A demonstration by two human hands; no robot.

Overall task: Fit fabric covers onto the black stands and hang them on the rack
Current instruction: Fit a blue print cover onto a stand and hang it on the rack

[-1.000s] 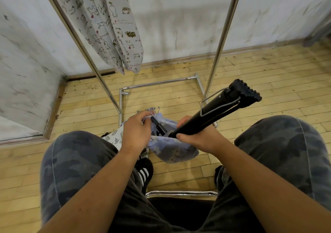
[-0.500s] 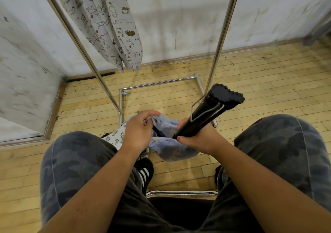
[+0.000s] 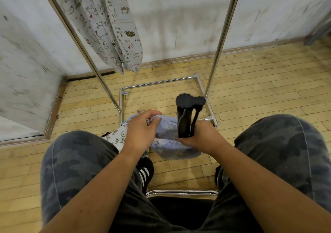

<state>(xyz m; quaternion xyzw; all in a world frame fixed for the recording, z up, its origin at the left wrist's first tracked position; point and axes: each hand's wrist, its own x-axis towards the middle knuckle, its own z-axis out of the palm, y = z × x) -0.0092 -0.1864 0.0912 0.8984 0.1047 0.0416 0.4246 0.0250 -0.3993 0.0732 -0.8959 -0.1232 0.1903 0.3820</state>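
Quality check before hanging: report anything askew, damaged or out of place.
Nothing looks damaged or spilled. The black stand is upright in the right hand, its lower end at the blue cover whose edge the left hand pinches. Only the wall is scuffed and stained.

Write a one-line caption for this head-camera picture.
Seated person: right hand holds a black stand upright, left hand pinches the edge of a pale blue fabric cover, metal rack ahead.
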